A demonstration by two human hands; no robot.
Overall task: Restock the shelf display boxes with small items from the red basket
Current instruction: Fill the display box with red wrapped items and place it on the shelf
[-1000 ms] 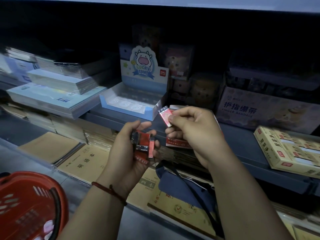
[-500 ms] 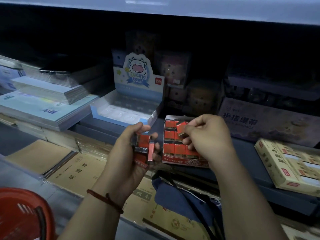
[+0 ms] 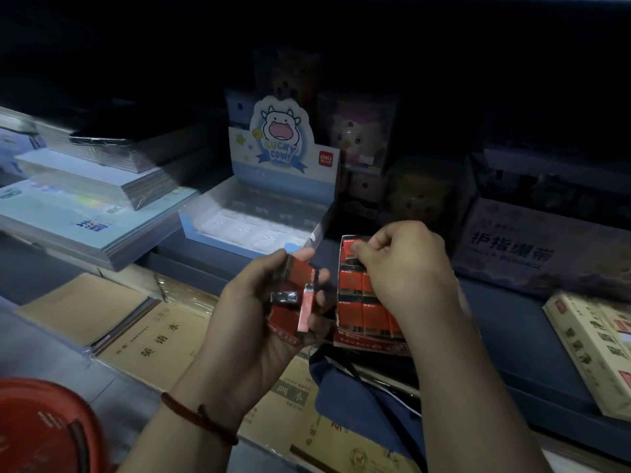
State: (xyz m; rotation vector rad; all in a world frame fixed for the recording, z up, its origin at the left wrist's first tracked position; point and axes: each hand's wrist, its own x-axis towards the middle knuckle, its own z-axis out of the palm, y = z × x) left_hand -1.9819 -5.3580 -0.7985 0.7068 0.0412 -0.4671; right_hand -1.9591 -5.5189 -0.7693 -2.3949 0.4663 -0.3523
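Centrally, the left hand (image 3: 252, 319) grips several red erasers (image 3: 297, 268); the right hand (image 3: 406, 268) pinches one eraser (image 3: 346, 249) over the "2B" display box (image 3: 367, 341). Red basket (image 3: 41, 428) at seven o'clock; "LUCKY COW!" box (image 3: 273, 186) at twelve.

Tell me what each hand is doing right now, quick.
Left hand: closed, holding several small red packs.
Right hand: closed, pinching one red pack at the red display box's far end.

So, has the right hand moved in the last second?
Yes: the right hand went rightward from the cow box, down into the red display box.
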